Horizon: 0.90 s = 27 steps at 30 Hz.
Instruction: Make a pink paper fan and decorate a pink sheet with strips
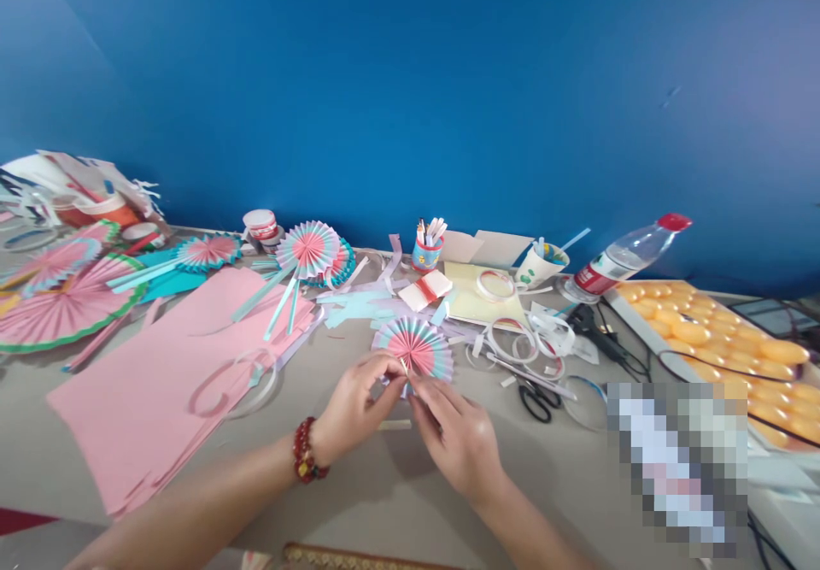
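Observation:
A pleated paper fan (419, 339) in pink, lilac and pale blue lies on the grey table in front of me. Over its near edge, my left hand (355, 403) pinches a small white strip (404, 367) between thumb and fingertips. My right hand (458, 433) meets it there, its fingertips closed at the strip's lower end. Whether the strip touches the fan is hidden by my fingers. A short pale strip (394, 425) rests on the table between my wrists. To the right lie black-handled scissors (539, 402) among several tape rolls (509, 341).
Pink paper sheets (172, 373) spread at left, with finished fans (308, 249) behind. A pencil cup (428, 252), a paper cup (541, 264) and a tilted plastic bottle (621, 261) stand along the blue wall. A black glue gun (595, 331) with its cord lies beside a yellow bumpy panel (711, 331).

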Available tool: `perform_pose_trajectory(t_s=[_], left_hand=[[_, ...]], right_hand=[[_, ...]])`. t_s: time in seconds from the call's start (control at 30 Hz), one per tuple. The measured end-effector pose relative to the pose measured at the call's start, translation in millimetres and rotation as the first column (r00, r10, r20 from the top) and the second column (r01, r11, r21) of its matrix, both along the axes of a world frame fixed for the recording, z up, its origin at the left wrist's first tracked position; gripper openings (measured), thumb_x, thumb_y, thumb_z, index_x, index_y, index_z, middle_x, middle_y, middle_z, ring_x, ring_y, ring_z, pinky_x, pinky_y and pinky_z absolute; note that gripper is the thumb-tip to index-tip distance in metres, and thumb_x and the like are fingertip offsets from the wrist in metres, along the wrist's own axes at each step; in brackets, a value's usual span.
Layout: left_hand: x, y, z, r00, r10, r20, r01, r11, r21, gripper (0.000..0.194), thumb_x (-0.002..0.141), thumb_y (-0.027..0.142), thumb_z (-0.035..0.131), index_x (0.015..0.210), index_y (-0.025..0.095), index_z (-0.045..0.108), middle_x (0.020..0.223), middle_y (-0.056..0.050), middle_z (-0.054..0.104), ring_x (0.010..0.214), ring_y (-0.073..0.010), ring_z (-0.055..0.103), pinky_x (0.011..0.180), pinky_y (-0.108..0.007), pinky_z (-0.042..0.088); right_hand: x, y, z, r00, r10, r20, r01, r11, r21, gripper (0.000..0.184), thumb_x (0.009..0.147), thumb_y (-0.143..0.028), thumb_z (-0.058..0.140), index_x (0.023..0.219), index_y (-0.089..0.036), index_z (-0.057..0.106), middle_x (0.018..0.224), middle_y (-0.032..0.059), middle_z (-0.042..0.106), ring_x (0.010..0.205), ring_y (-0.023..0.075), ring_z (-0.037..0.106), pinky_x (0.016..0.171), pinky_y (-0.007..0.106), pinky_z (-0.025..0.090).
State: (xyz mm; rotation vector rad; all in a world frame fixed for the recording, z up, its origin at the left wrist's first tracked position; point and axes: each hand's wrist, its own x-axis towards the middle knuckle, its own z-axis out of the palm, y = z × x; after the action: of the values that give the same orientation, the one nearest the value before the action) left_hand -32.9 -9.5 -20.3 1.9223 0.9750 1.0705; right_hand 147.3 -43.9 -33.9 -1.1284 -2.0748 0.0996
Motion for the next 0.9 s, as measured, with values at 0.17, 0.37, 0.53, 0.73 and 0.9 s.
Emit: perform_pose_trajectory(t_s=[0.17,0.37,0.53,0.73,0.9], left_hand=[[-0.6,-0.8,-2.5,1.0,0.015,-0.002,-0.015,0.998,-0.064,0.009,0.089,0.013,0.052,0.087,0.018,0.059,0.084,-0.001,0.062,0.08,-0.0136,0.059,0.075,-0.022,0.045],[0.2,-0.5,-1.8,1.0,0.011,0.008,-0.01,0.997,-0.08,0.01,0.089,0.013,0.051,0.084,0.017,0.059,0.082,-0.001,0.062,0.078,-0.0131,0.058,0.074,-0.022,0.045],[-0.5,0.1,-2.2,1.0,0.012,0.003,-0.011,0.996,-0.086,0.01,0.088,0.013,0.051,0.084,0.017,0.059,0.083,-0.001,0.063,0.079,-0.0133,0.059,0.073,-0.021,0.044],[-1.1,-1.7,1.8,1.0,0.001,-0.023,-0.003,0.996,-0.084,0.011,0.091,0.017,0.049,0.085,0.018,0.057,0.083,-0.001,0.062,0.079,-0.0131,0.058,0.069,-0.02,0.044],[-1.7,-2.9,-1.2,0.999,0.048,-0.022,-0.052,0.973,-0.226,0.012,0.093,0.031,0.054,0.091,0.019,0.056,0.086,-0.003,0.062,0.079,-0.0146,0.06,0.048,-0.016,0.036]], right_hand=[[0.1,-1.0,-2.4,0.999,-0.014,0.052,0.01,0.998,0.068,0.034,0.092,-0.011,0.051,0.124,-0.019,0.059,0.108,0.0097,0.072,0.096,0.0204,0.069,0.077,0.028,0.055],[-1.3,-0.7,-3.1,1.0,0.007,0.02,-0.007,1.0,0.004,0.033,0.092,-0.011,0.051,0.124,-0.019,0.058,0.104,0.0091,0.072,0.094,0.0204,0.069,0.076,0.029,0.055],[-0.9,-1.0,-1.3,0.995,0.036,-0.089,-0.046,0.993,-0.112,0.03,0.092,-0.012,0.051,0.119,-0.022,0.059,0.103,0.0078,0.071,0.091,0.0188,0.069,0.077,0.028,0.055],[0.1,-0.6,-0.3,0.956,0.028,-0.292,-0.119,0.947,-0.298,0.024,0.093,-0.018,0.052,0.114,-0.022,0.063,0.093,0.0058,0.07,0.064,0.0131,0.067,0.064,0.024,0.055],[-0.7,-1.8,-1.5,0.871,-0.058,-0.487,-0.225,0.836,-0.501,0.017,0.093,-0.026,0.053,0.104,-0.021,0.065,0.081,0.0016,0.068,0.045,0.0083,0.059,0.049,0.02,0.051]])
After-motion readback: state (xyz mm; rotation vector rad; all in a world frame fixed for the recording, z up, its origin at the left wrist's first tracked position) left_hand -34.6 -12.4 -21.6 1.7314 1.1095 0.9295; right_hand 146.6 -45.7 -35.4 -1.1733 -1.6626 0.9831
